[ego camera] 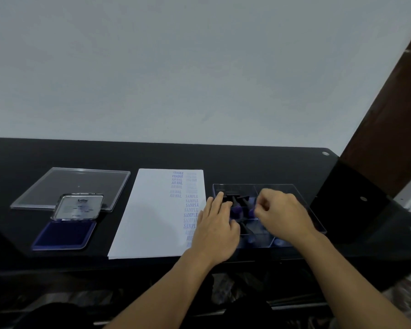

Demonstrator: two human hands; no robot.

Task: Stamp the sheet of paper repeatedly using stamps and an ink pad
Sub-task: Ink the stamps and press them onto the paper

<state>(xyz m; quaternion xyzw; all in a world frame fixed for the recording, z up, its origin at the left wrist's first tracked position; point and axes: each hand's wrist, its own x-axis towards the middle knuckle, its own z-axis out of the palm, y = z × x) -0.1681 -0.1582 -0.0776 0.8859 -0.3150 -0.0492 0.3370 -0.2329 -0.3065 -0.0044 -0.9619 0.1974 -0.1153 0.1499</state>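
A white sheet of paper [152, 214] lies on the black desk, with blue FRAGILE, AIR MAIL and SAMPLE prints down its right side. To its left sits an open blue ink pad [64, 233] with its lid up. Right of the sheet stands a clear compartment box [292, 188] with several black stamps with purple handles [237, 205]. My left hand [216, 231] rests at the box's left edge, its fingers reaching in among the stamps. My right hand [282, 212] hovers over the box with fingers curled; what it pinches, if anything, is hidden.
A clear plastic lid [74, 184] lies flat behind the ink pad. The desk's front edge [104, 264] runs just below the sheet. A dark wooden post [389, 110] and a black block [351, 198] stand at the right end.
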